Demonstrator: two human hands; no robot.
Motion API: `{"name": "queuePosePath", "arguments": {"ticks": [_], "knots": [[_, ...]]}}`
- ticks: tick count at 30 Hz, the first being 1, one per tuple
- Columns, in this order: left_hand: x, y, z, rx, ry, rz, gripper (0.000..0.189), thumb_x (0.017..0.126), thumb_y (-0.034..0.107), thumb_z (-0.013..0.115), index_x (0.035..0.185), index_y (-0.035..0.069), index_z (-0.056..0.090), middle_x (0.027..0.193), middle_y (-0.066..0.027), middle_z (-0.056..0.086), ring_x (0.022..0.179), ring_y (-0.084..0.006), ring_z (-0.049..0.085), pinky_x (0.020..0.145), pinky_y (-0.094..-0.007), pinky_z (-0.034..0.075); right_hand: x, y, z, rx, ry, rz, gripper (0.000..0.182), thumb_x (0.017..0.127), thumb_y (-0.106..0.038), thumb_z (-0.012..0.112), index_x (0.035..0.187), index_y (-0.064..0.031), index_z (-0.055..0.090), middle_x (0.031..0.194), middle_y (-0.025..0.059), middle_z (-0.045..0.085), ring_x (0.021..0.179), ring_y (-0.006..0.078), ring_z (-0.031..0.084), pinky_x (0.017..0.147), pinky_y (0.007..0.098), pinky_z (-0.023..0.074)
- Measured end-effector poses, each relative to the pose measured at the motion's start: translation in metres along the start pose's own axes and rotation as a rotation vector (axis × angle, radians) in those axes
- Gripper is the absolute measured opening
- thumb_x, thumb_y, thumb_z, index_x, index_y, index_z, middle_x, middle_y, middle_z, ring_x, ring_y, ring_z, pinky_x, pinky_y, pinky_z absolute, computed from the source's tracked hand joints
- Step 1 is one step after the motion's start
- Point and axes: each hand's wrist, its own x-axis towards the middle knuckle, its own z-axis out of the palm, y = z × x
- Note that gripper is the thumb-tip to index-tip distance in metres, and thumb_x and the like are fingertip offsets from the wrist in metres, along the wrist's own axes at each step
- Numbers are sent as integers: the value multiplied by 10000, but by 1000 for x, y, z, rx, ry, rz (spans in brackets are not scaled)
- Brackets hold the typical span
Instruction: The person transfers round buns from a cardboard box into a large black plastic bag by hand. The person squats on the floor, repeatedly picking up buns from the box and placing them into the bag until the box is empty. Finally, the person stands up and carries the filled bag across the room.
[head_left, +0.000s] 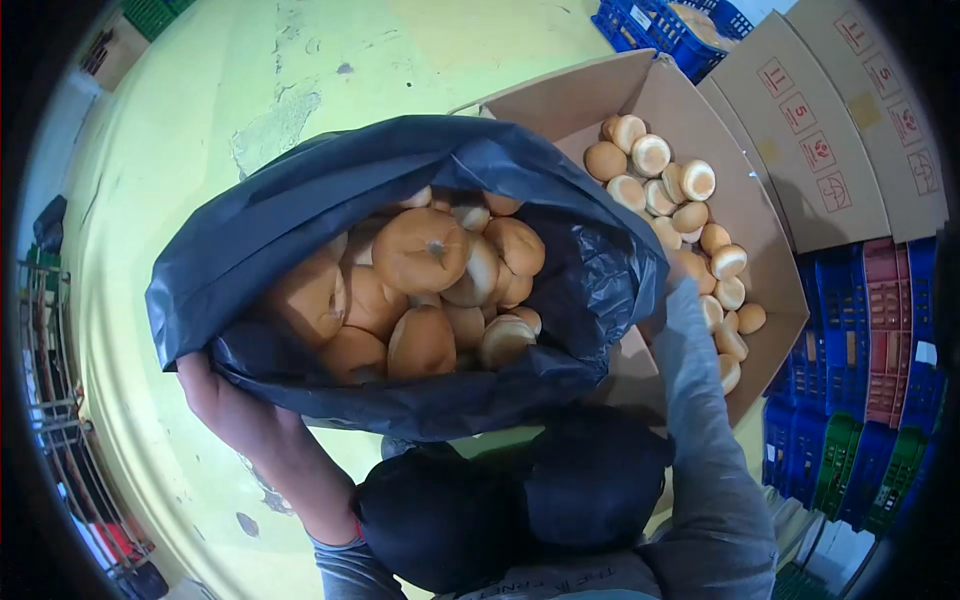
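A large black plastic bag (300, 180) lies wide open before me, with many round bread buns (420, 251) inside. My left hand (202, 386) is at the bag's lower left rim, its fingers hidden under the plastic. At the bag's right edge my right hand (667, 281) is mostly hidden behind the plastic and my sleeve; its fingers cannot be made out. Beside it stands an open cardboard box (757, 300) that holds many small round buns (651, 156), some with pale undersides up. The bag's right side overlaps the box.
Two cardboard boxes (795, 135) with printed symbols stand at the upper right. Stacked blue, red and green plastic crates (847, 337) line the right side. A blue crate (675, 37) is at the top. The yellow-green floor (187, 247) is worn. A metal rack (60, 412) stands far left.
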Motion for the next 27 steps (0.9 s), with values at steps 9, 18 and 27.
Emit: {"name": "queuePosePath", "arguments": {"ticks": [9, 18, 27], "knots": [[3, 1, -14, -47, -80, 56, 322, 881, 146, 359, 1107, -57, 465, 1060, -155, 525, 962, -220, 526, 843, -333, 436, 7, 32, -8, -588, 154, -216, 458, 734, -274, 554, 1127, -57, 464, 1058, 157, 500, 927, 251, 521, 751, 365, 457], [-1, 0, 5, 74, 158, 85, 349, 884, 149, 309, 1097, -89, 451, 1065, -182, 524, 977, -244, 526, 876, -355, 419, -143, -57, 67, -609, -173, -839, 540, 638, -227, 626, 1136, -97, 462, 1127, 204, 434, 991, 292, 475, 786, 406, 431], [-21, -9, 25, 674, 117, 440, 337, 806, 145, 457, 1075, -54, 499, 1064, -120, 528, 945, -194, 515, 849, -299, 400, -225, 15, 155, -1615, -698, -809, 629, 560, -188, 686, 1143, -125, 457, 1219, 255, 342, 1032, 371, 437, 808, 438, 424]]}}
